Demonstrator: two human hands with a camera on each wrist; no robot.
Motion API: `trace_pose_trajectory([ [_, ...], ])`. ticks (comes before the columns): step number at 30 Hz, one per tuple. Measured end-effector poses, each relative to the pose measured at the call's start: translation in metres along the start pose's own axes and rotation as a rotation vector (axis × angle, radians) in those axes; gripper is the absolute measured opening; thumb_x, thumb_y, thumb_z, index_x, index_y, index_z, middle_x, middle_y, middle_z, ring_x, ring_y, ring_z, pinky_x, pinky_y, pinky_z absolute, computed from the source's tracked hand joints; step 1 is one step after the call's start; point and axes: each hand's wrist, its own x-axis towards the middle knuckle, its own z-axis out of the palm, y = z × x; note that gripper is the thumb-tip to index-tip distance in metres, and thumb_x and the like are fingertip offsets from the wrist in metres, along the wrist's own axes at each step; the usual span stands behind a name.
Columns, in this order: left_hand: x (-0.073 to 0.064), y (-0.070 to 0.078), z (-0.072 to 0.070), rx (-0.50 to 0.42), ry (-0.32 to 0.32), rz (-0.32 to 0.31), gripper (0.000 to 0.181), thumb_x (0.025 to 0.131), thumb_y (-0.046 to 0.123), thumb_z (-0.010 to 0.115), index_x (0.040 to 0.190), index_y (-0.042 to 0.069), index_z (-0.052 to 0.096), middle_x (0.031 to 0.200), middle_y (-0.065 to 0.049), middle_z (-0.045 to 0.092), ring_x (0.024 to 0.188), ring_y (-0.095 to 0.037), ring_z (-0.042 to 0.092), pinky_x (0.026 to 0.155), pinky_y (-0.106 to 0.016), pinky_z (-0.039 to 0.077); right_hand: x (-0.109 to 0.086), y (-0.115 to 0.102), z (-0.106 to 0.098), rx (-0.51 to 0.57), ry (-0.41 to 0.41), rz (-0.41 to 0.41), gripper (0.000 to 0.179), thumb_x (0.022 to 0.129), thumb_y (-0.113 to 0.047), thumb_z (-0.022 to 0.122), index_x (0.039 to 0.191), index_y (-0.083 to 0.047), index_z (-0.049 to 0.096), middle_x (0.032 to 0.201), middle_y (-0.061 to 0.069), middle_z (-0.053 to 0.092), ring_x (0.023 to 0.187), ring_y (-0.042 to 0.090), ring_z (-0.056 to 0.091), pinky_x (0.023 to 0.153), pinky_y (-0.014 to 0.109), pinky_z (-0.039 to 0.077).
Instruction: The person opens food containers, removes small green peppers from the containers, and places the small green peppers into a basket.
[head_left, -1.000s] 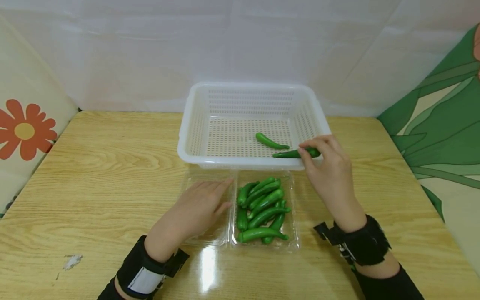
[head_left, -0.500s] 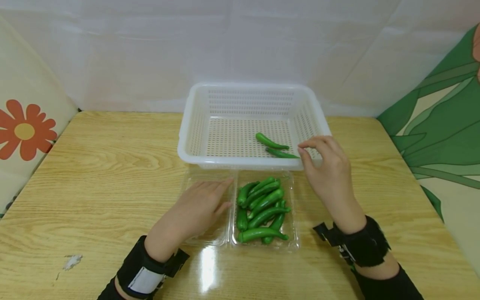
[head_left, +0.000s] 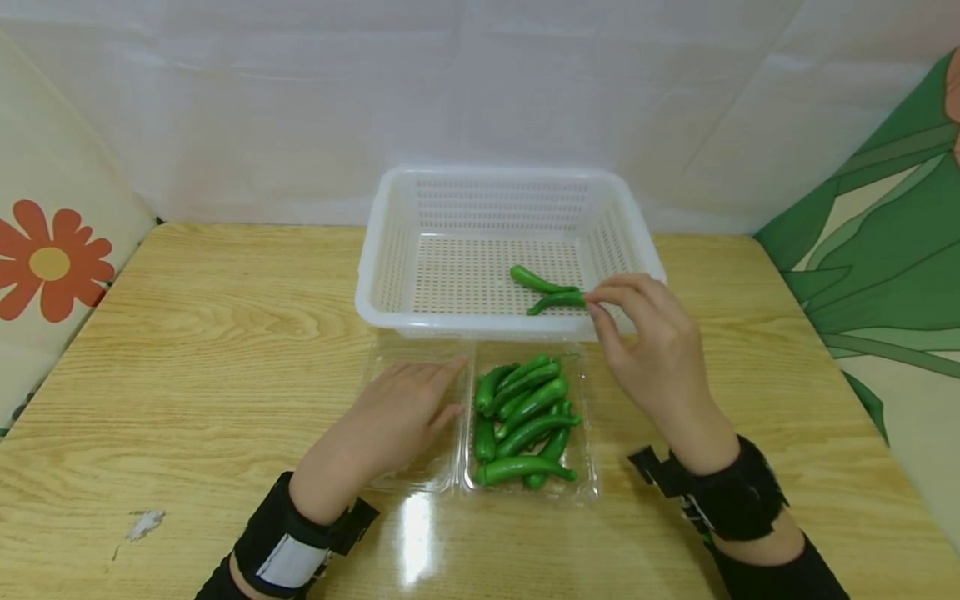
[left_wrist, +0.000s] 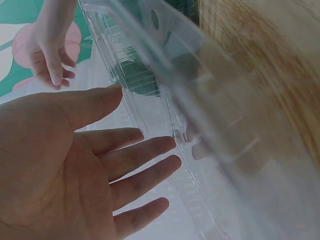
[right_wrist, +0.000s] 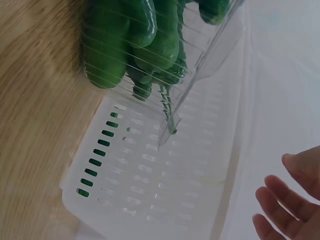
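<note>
My right hand [head_left: 656, 346] hovers over the right front corner of the white perforated basket [head_left: 465, 320]. Its thumb and fingertips are slightly apart, with nothing visible between them in the right wrist view. In the basket lie two green peppers; the nearer pepper [head_left: 557, 301] appears just left of my fingertips, and the other pepper [head_left: 534, 279] touches or nearly touches it. My left hand [head_left: 397, 412], its fingers extended, lies over the left half of a hinged clear plastic box [head_left: 591, 467]. Several green peppers [head_left: 532, 429] are piled in the box's right half.
The wooden table [head_left: 187, 375] carries the box in front of the basket. White cloth [head_left: 300, 108] hangs behind the table, close to the basket's back. Printed panels stand at both sides. A pale worn patch [head_left: 145, 523] marks the table at the front left.
My right hand has let a pepper drop into the basket, where it has turned and settled beside the other one. The hand has shifted slightly left. My left hand stays put.
</note>
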Motion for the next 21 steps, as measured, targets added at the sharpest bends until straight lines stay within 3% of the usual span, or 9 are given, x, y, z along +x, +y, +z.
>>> trace_pose_trajectory([
  [6, 0.000, 0.000, 0.000, 0.006, 0.003, 0.001, 0.060, 0.102, 0.032, 0.056, 0.151, 0.003, 0.038, 0.144, -0.015, 0.051, 0.132, -0.034, 0.048, 0.115, -0.051, 0.031, 0.000, -0.005, -0.001, 0.021, -0.041, -0.111, 0.013, 0.084, 0.005, 0.071, 0.097, 0.003, 0.071, 0.101, 0.017, 0.067, 0.093, 0.034, 0.064, 0.083, 0.040, 0.051],
  [10, 0.000, 0.000, 0.000, 0.006, 0.007, 0.006, 0.060, 0.101, 0.032, 0.057, 0.151, 0.003, 0.039, 0.144, -0.015, 0.052, 0.131, -0.034, 0.049, 0.114, -0.051, 0.031, 0.000, -0.008, -0.001, 0.021, -0.051, -0.145, 0.010, 0.091, -0.002, 0.067, 0.099, 0.003, 0.071, 0.102, 0.017, 0.067, 0.091, 0.035, 0.064, 0.079, 0.044, 0.053],
  [16, 0.000, 0.000, 0.000, 0.000, 0.001, -0.002, 0.060, 0.101, 0.032, 0.057, 0.151, 0.003, 0.039, 0.143, -0.015, 0.052, 0.131, -0.035, 0.049, 0.115, -0.052, 0.031, 0.000, -0.013, -0.002, 0.029, -0.049, -0.175, 0.032, 0.104, -0.023, 0.052, 0.102, 0.003, 0.070, 0.101, 0.018, 0.068, 0.090, 0.035, 0.065, 0.077, 0.047, 0.055],
  [21, 0.000, 0.000, 0.000, 0.001, -0.004, -0.008, 0.060, 0.102, 0.032, 0.057, 0.151, 0.003, 0.038, 0.144, -0.015, 0.052, 0.131, -0.035, 0.049, 0.115, -0.051, 0.030, 0.001, -0.018, -0.003, 0.072, -0.063, -0.227, 0.034, 0.105, -0.024, 0.050, 0.102, 0.002, 0.071, 0.100, 0.016, 0.069, 0.089, 0.033, 0.066, 0.078, 0.042, 0.055],
])
